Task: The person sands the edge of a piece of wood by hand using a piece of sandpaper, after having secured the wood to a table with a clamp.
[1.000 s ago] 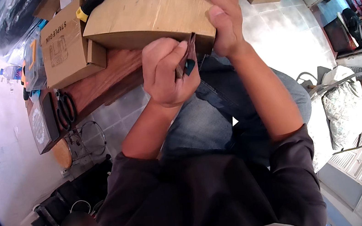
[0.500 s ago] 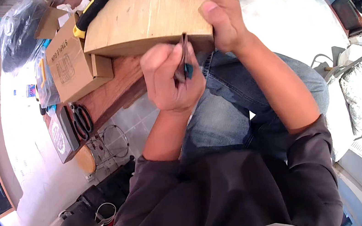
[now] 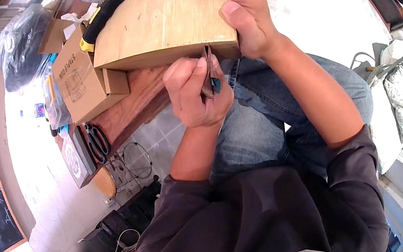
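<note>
A pale wooden piece [image 3: 161, 26] with a curved front edge lies in front of me, above the reddish-brown bench. My right hand [image 3: 251, 21] is closed on its right end, the thumb on the top face and the fingers spread toward the far side. Just below the front edge, my left hand [image 3: 192, 94] pinches a thin folded piece of sandpaper [image 3: 210, 65], brown with a teal patch. The sandpaper's upper tip meets a narrow slot in the wood's edge; how deep it reaches is hidden.
On the wood's left side rests a tool with a black-and-yellow handle [image 3: 102, 21]. A cardboard box [image 3: 79, 81] stands left of it on the bench [image 3: 130, 97]. Black-handled scissors [image 3: 97, 142] lie beside a dark flat box [image 3: 78, 156]. A stool [image 3: 104, 181] stands below.
The left hand and the sandpaper have shifted slightly down and right in the picture, and the whole view has shifted a little too. The right hand keeps its hold on the wood.
</note>
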Tool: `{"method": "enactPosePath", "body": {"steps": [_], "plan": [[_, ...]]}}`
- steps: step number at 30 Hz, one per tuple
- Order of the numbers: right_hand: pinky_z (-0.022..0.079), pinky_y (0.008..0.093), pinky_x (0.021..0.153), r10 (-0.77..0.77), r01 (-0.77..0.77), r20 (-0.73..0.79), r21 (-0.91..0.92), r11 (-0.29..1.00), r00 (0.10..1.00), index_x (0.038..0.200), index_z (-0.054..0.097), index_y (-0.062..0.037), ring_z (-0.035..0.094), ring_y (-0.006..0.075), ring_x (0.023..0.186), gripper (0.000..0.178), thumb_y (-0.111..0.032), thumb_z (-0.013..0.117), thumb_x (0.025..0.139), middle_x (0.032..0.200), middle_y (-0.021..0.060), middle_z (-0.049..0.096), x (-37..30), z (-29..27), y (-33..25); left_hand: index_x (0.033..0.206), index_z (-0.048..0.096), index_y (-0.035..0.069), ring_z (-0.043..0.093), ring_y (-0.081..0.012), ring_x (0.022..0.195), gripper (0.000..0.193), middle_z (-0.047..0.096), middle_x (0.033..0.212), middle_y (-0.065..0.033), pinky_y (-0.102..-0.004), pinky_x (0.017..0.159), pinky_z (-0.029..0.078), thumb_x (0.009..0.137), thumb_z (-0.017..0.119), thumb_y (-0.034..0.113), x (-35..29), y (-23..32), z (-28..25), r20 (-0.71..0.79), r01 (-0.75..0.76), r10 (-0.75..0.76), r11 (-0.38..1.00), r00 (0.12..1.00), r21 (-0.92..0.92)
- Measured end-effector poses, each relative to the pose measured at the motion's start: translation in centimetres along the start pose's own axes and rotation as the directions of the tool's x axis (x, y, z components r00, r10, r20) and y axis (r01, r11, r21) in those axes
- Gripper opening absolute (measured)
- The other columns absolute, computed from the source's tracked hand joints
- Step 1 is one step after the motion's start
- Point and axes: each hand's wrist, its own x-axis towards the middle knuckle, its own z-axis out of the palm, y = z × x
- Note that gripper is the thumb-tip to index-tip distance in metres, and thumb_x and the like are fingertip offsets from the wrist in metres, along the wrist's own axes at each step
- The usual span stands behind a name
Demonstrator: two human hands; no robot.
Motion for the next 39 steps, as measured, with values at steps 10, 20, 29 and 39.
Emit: {"method": "enactPosePath", "body": {"steps": [10,20,29,39], "plan": [[0.031,0.0547,0.116,-0.073,0.074,0.02,-0.037,0.997,0.997,0.114,0.067,0.0068,0.052,0.0439,0.121,0.047,-0.03,0.048,0.09,0.119,0.0264,0.063,-0.4,0.0,1.0,0.109,0.063,0.0,0.063,-0.0284,0.086,0.035,0.062,0.103,-0.0142,-0.0366,0.076,0.054,0.079,0.077,-0.011,-1.0,0.4,0.2,0.024,0.113,-0.112,0.991,0.993,-0.065],[0.031,0.0548,0.115,-0.008,0.009,0.034,-0.01,1.0,0.999,0.112,0.068,0.0073,0.052,0.0441,0.121,0.049,-0.032,0.047,0.091,0.119,0.0275,0.063,0.4,-0.3,-0.3,0.109,0.057,-0.001,0.063,-0.0251,0.092,0.027,0.059,0.11,-0.015,-0.0348,0.081,0.055,0.087,0.073,-0.005,0.8,0.5,0.1,-0.069,0.173,-0.192,0.961,0.979,-0.217],[0.032,0.0553,0.115,-0.046,0.046,0.002,0.011,0.999,0.999,0.115,0.068,0.0068,0.051,0.0445,0.123,0.047,-0.029,0.048,0.092,0.121,0.0271,0.063,-0.1,0.1,0.8,0.102,0.061,-0.002,0.063,-0.0267,0.092,0.016,0.062,0.107,-0.0149,-0.0357,0.082,0.052,0.09,0.072,-0.004,0.1,0.0,-0.5,0.081,0.077,-0.07,0.992,0.994,-0.096],[0.032,0.0552,0.115,-0.067,0.067,-0.053,-0.005,0.998,0.996,0.113,0.068,0.0071,0.054,0.0429,0.12,0.047,-0.03,0.047,0.094,0.119,0.0265,0.063,-0.5,0.4,1.1,0.109,0.061,0.001,0.064,-0.0285,0.087,0.034,0.061,0.105,-0.0135,-0.0372,0.079,0.054,0.08,0.076,-0.009,0.0,-0.1,0.0,0.047,0.039,-0.035,0.997,0.998,-0.069]]}}
